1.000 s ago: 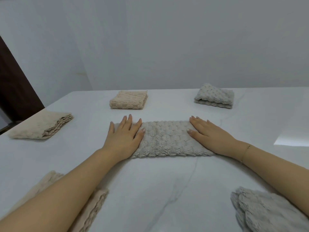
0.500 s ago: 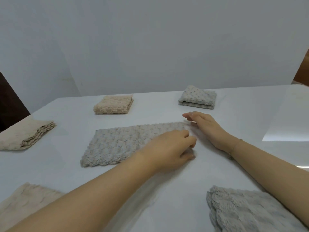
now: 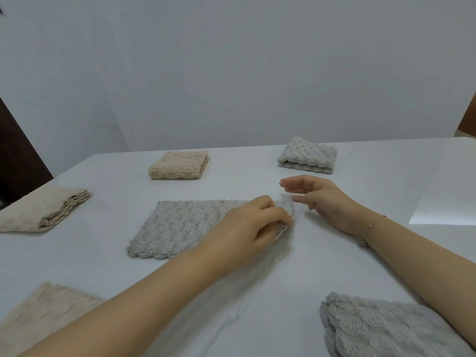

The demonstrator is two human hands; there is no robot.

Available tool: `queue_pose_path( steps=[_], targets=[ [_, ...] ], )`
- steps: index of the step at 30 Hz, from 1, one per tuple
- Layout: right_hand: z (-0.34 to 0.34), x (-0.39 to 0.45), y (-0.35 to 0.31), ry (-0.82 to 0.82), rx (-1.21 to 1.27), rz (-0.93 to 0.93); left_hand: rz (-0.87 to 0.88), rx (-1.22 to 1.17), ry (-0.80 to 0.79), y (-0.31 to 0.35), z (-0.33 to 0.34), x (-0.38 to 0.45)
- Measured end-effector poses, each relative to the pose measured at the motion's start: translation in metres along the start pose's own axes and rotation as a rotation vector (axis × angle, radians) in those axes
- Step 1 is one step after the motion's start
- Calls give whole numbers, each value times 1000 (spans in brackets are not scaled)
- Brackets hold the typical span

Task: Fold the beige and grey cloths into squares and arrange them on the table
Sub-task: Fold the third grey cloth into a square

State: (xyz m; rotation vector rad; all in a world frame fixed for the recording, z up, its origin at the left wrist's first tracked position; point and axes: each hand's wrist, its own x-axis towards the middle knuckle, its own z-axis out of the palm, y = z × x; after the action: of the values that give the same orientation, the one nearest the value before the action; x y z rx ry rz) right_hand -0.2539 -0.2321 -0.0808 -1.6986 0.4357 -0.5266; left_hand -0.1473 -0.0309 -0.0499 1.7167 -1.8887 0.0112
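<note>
In the middle of the tabletop (image 3: 257, 292) lies the grey cloth (image 3: 185, 228), folded to a strip. The left hand (image 3: 247, 228) pinches its right end, lifted a little, probably to carry it over leftward into a square. The right hand (image 3: 324, 199) hovers just beside, fingers loosely curled, holding nothing. Folded beige and grey squares sit far back, spaced apart. No writing or labels show anywhere.

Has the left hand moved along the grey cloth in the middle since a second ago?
Yes. The left hand has crossed from the left end of the grey cloth to its right end, where it pinches the raised edge.
</note>
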Motion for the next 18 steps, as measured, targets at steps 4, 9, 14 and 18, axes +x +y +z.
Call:
queue_pose_path(
  steps=[4,9,14,18],
  targets=[
    [-7,-3,-8,-280,-11,38,-122,-278,122,-2,-28,-17],
    [11,0,-26,-390,-4,33,-274,-543,252,-2,-64,-40],
    [50,26,-66,-456,-94,49,-418,-732,394,-16,-94,-59],
    [93,50,-79,-437,-125,95,-517,-671,518,-47,-103,-85]
  ],
)
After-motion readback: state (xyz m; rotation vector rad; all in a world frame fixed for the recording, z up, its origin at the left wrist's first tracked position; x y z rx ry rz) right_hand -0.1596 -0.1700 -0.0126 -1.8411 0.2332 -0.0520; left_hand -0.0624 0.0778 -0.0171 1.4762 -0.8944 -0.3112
